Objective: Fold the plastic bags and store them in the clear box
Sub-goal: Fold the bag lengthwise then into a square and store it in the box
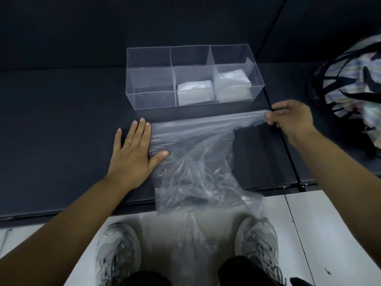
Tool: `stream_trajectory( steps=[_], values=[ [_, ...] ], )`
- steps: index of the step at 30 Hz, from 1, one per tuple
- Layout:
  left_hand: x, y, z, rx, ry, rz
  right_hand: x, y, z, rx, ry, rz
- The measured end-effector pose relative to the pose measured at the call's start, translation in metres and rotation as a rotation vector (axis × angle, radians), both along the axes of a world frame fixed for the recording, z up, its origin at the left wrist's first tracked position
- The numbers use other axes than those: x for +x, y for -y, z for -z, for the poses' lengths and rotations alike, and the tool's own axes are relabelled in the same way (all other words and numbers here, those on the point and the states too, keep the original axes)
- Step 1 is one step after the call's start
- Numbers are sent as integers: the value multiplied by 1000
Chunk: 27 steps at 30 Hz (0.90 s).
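A clear plastic bag point(193, 159) lies crumpled on the dark table point(61, 124), its lower part hanging over the front edge. My left hand point(134, 153) lies flat with straight fingers, pressing the bag's left edge. My right hand point(292, 118) pinches the bag's top right corner and pulls it taut. Behind the bag stands the clear box point(191, 77) with three compartments. Folded bags fill the middle compartment point(194, 92) and the right compartment point(233, 83); the left one holds nothing.
A black mesh basket point(350, 89) stuffed with striped cloth and plastic sits at the right. A seam point(286, 153) runs across the table on the right. My two grey shoes point(117, 252) stand on the white floor below the table edge.
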<state>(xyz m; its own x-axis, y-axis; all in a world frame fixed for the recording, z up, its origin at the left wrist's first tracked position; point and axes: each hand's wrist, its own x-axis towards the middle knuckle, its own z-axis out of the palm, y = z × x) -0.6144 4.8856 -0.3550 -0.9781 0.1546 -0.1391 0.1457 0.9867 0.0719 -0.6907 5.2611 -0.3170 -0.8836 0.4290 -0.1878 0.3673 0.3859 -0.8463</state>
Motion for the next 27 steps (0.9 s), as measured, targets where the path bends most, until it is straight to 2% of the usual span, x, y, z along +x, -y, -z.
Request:
stream_trajectory(
  steps=[4, 6, 9, 11, 14, 15, 18, 23, 27],
  values=[
    [-3, -4, -8, 56, -8, -43, -1, -5, -4, 167, -63, 69],
    [6, -4, -16, 293, -61, -109, 17, 2, -15, 161, -80, -9],
    [44, -8, -28, 718, -127, -238, 75, 14, -40, -29, 26, -278],
    [76, -16, -37, 932, 68, -360, 121, 18, -56, -90, 120, -502],
    [108, -28, -45, 1204, 540, -586, 167, 28, -62, -140, 213, -677],
    [110, -29, -45, 1240, 613, -644, 174, 32, -58, -126, 223, -665],
    [101, -33, -47, 1304, 641, -763, 177, 42, -44, -16, 170, -580],
    [95, -48, -44, 1300, 742, -788, 168, 46, -33, -31, 111, -582],
    [87, -37, -41, 1290, 620, -798, 159, 32, -35, -81, 118, -619]
  ],
)
